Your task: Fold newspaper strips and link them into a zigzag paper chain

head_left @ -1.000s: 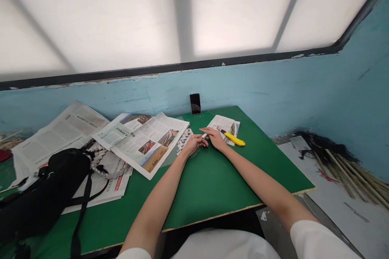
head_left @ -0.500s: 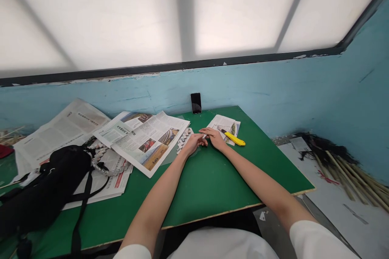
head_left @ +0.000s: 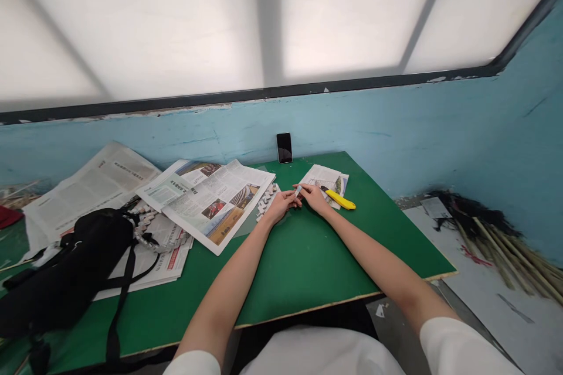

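My left hand and my right hand meet above the green table. Between their fingertips they pinch a small pale strip of folded paper; its exact folds are too small to make out. Just left of my left hand lies a chain of small folded paper pieces, partly hidden by the hand and a newspaper sheet. Beyond my right hand are cut newspaper pieces. A yellow utility knife rests across them, beside that hand.
Newspaper sheets cover the green table to the left. A black bag with straps lies there, beside another folded-paper chain. A phone leans against the blue wall. Bamboo sticks are on the floor at right.
The fingers of my right hand have shifted slightly, and the pale paper strip now shows upright between the fingertips. The view has moved very slightly; the table items stay put.
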